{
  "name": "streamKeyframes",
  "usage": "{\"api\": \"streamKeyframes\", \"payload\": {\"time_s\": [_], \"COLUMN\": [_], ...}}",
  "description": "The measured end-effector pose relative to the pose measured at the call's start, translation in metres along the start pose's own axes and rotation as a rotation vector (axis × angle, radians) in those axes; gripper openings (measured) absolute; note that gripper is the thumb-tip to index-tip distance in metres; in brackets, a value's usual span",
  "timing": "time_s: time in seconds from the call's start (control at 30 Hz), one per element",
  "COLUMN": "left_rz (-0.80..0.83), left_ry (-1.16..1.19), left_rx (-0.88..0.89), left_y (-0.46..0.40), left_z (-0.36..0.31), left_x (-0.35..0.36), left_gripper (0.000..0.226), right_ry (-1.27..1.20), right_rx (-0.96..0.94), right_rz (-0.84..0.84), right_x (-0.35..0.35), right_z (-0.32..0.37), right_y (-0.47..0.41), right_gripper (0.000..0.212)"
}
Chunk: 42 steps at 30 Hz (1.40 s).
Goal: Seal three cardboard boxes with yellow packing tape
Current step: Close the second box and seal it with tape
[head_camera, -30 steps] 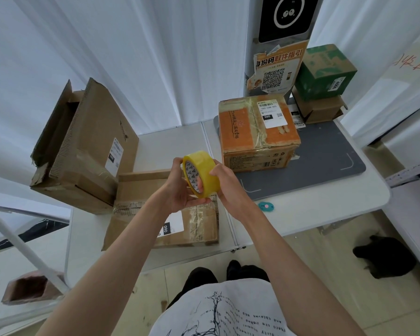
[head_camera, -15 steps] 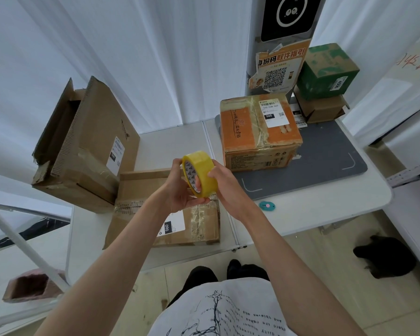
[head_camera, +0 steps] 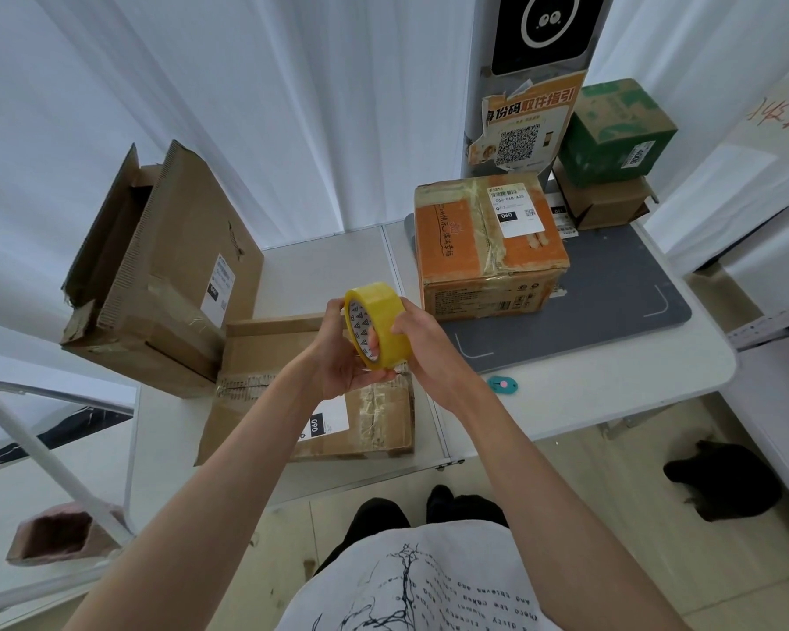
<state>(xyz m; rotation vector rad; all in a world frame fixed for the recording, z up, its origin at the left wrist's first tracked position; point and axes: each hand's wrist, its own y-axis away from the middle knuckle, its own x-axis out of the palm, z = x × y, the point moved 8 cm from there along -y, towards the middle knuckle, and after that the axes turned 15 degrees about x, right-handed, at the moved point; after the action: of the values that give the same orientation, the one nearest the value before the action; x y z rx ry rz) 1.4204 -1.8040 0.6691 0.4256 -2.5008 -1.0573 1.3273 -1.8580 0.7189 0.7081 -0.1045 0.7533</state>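
The tape [head_camera: 376, 327] was held in the air above the flat box [head_camera: 310, 393], between both hands. The left hand [head_camera: 342, 362] cradled the roll from below, its fingers curled through the core, a firm grip on the tape; the right hand [head_camera: 424, 346] pinched the roll's outer face with thumb and fingertips, seemingly hunting for the loose end. To do this well, the roll probably needed turning slowly against the right thumbnail until the edge caught, then peeling a short tab before lowering it to a seam. The flat box lay just under the tape, near the front edge of the surface [head_camera: 611, 393], so pressing hard there could tip it off. Left of the tape the big open box [head_camera: 165, 275] stood tilted and crowded that side. Right of and beyond the tape sat the orange box [head_camera: 488, 252] on a grey mat [head_camera: 611, 307], with bare mat beside it giving room to pull strips.
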Motion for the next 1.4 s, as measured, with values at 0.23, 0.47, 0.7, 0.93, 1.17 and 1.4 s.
{"api": "streamKeyframes", "payload": {"time_s": [0.23,0.47,0.7,0.93,1.17,1.4], "left_rz": [-0.019,0.048,-0.037,0.128,-0.030,-0.145], "left_ry": [0.004,0.068,-0.734,-0.979,-0.854,-0.741], "left_rx": [0.022,0.010,1.045,1.077,1.038,0.973], "left_y": [0.000,0.000,0.038,0.038,0.027,0.021], "left_z": [0.000,0.005,-0.067,-0.078,-0.062,-0.060], "left_x": [0.004,0.009,0.006,0.012,0.005,0.001], "left_gripper": [0.092,0.091,0.042,0.030,0.026,0.027], "right_ry": [-0.022,-0.009,-0.135,-0.423,-0.323,-0.230], "right_rx": [0.033,-0.002,0.253,0.286,0.158,0.090], "right_rz": [-0.088,-0.058,-0.072,0.169,0.202,0.171], "right_x": [-0.007,-0.003,-0.012,-0.005,-0.004,-0.007], "right_z": [0.001,-0.004,-0.011,-0.009,-0.006,-0.003], "right_y": [0.001,0.006,0.009,0.010,0.012,0.011], "right_gripper": [0.023,0.026,0.025,0.040,0.037,0.032]}}
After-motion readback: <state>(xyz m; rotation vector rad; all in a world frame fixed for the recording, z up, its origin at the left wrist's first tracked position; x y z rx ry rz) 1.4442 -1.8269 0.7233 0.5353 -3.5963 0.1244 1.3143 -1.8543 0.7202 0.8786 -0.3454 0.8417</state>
